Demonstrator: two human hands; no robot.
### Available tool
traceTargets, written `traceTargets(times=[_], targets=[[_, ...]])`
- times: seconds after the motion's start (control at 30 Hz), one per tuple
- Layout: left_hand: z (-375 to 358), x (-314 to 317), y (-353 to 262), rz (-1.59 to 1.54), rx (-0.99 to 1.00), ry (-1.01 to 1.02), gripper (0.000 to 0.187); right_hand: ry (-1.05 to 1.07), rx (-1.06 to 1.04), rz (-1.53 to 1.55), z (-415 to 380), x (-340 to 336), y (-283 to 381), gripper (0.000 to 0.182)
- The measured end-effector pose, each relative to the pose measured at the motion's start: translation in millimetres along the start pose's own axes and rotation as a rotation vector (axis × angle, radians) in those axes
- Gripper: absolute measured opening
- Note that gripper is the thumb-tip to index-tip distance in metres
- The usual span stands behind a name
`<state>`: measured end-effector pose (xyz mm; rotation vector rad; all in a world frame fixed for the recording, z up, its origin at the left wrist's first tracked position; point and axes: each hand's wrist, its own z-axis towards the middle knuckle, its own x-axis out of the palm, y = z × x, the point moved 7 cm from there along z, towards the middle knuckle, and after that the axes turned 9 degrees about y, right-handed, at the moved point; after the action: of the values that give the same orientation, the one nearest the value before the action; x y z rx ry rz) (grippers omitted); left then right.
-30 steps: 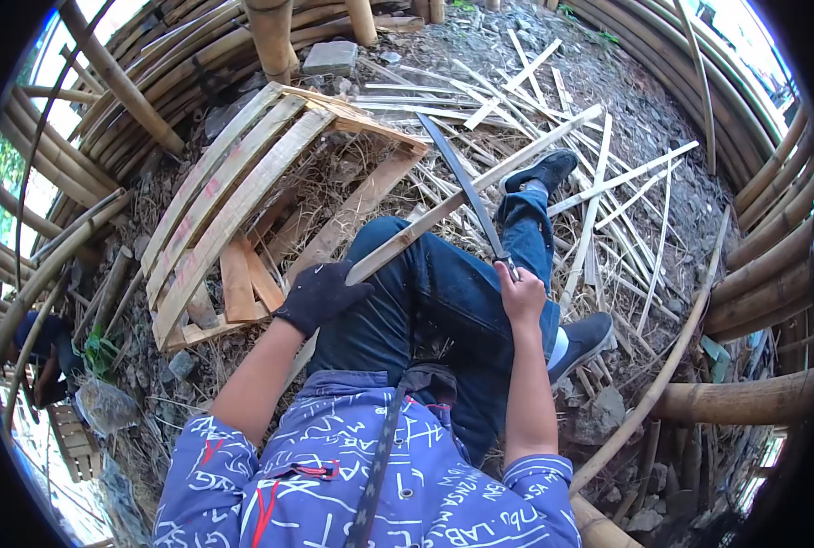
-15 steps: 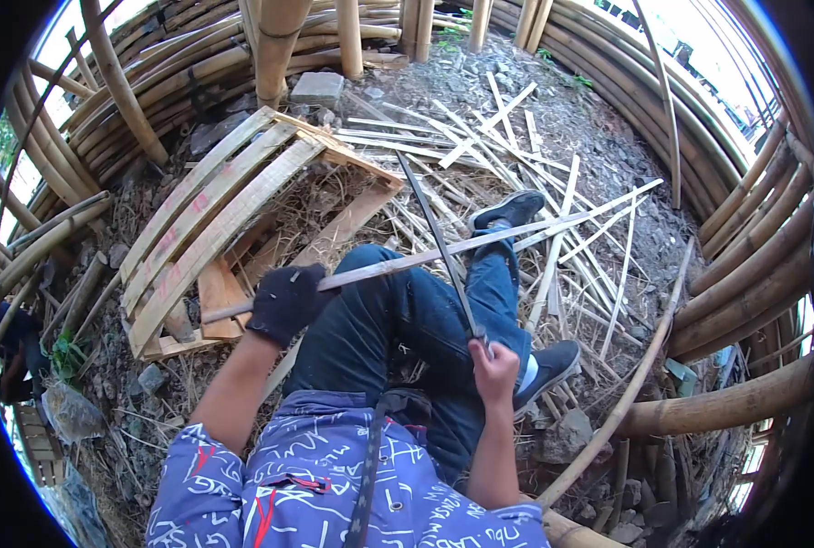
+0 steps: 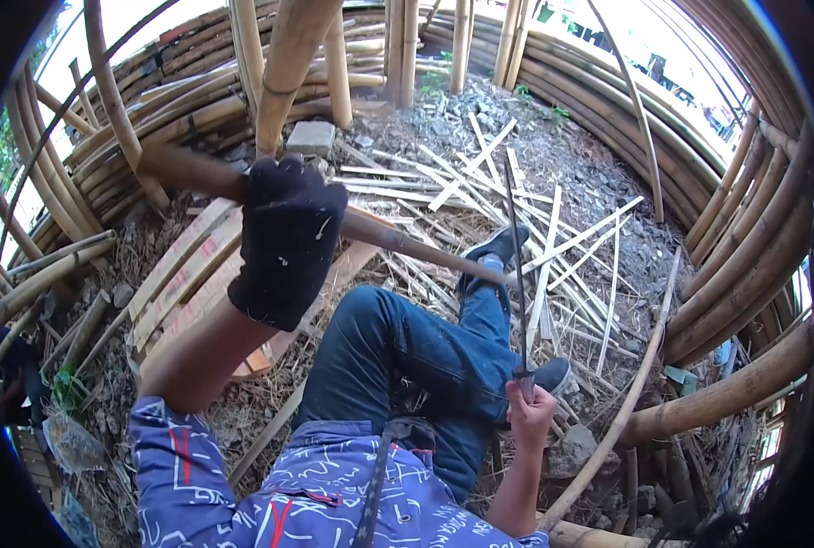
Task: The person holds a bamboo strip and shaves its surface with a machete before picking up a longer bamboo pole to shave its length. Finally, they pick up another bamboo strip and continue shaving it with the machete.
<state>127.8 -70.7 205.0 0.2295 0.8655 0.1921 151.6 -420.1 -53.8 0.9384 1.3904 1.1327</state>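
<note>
My left hand [image 3: 288,242], in a black glove, is closed around a long bamboo strip [image 3: 416,248]. The strip slants across in front of my raised knee, its near end blurred past the glove and its far part crossing my lower leg. In my bare right hand [image 3: 531,416] is the handle of a long knife [image 3: 519,320], the narrow dark blade pointing away from me. In this view the blade overlaps the far part of the strip.
Pale split bamboo strips [image 3: 553,247] litter the ground ahead. A slatted wooden crate [image 3: 183,265] lies to the left, partly behind my arm. Bamboo poles [image 3: 740,402] ring the area, and a grey block [image 3: 311,138] sits at the back.
My left hand has risen toward the camera with the bamboo strip, whose near end lifted off the crate side. My right hand and knife have shifted right and slightly lower, the blade now nearly upright.
</note>
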Motion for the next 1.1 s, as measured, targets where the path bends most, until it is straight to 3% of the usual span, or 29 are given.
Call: traceTargets(times=[0.07, 0.13, 0.17, 0.23, 0.27, 0.37, 0.43, 0.5, 0.63, 0.7, 0.77, 0.87, 0.93, 0.97, 1.1], targets=[[14.4, -17.3, -5.4, -0.007, 0.077, -0.102, 0.004, -0.030, -0.021, 0.003, 6.3, -1.6, 4.6, 0.040], [30.7, -11.1, -13.3, -0.305, 0.085, 0.042, 0.025, -0.059, -0.087, -0.034, 14.6, -4.1, 20.7, 0.039], [34.7, -22.7, -34.5, 0.003, 0.125, -0.061, 0.032, -0.076, -0.133, -0.081, 18.8, -6.3, 33.6, 0.038], [47.6, -28.8, -59.3, -0.486, 0.304, -0.191, 0.024, -0.131, -0.139, -0.030, 22.6, -7.1, 58.8, 0.036], [58.4, -30.3, -71.2, -0.489, 0.321, -0.220, 0.024, -0.165, -0.141, -0.004, 24.5, -9.5, 69.0, 0.038], [72.0, -47.4, -134.6, 0.327, 0.562, -0.560, 0.013, -0.225, -0.175, 0.017, 30.6, -22.2, 97.4, 0.038], [89.2, -62.5, -149.2, 0.185, 0.633, -0.528, 0.014, -0.326, -0.216, -0.001, 25.4, -35.7, 119.5, 0.034], [90.3, -85.3, -162.4, 0.232, 0.705, -0.852, 0.022, -0.378, -0.183, -0.085, 24.4, -52.5, 131.8, 0.028], [97.9, -97.4, -191.6, 0.015, 0.852, -1.020, 0.027, -0.572, -0.427, -0.359, 24.7, -75.3, 151.5, 0.032], [97.0, -102.1, -204.8, -0.119, 0.962, -1.127, 0.031, -0.537, -0.412, -0.316, 29.2, -77.0, 152.8, 0.033], [95.2, -106.5, -217.3, -0.126, 0.978, -1.116, 0.029, -0.532, -0.296, -0.279, 28.6, -73.3, 161.5, 0.033], [89.4, -100.2, -243.2, -0.121, 1.079, -1.060, 0.032, -0.483, -0.316, -0.012, 50.2, -75.6, 138.3, 0.027], [103.9, -93.3, -253.6, -0.987, 1.276, -0.720, 0.025, -0.501, -0.291, -0.028, 55.3, -76.7, 139.8, 0.023], [102.5, -86.0, -260.3, -1.128, 1.284, -0.663, 0.026, -0.508, -0.277, -0.027, 55.7, -78.4, 139.4, 0.023], [72.1, -112.4, -252.6, -0.671, 1.170, -0.981, 0.029, -0.633, -0.161, -0.037, 51.5, -83.2, 137.9, 0.028]])
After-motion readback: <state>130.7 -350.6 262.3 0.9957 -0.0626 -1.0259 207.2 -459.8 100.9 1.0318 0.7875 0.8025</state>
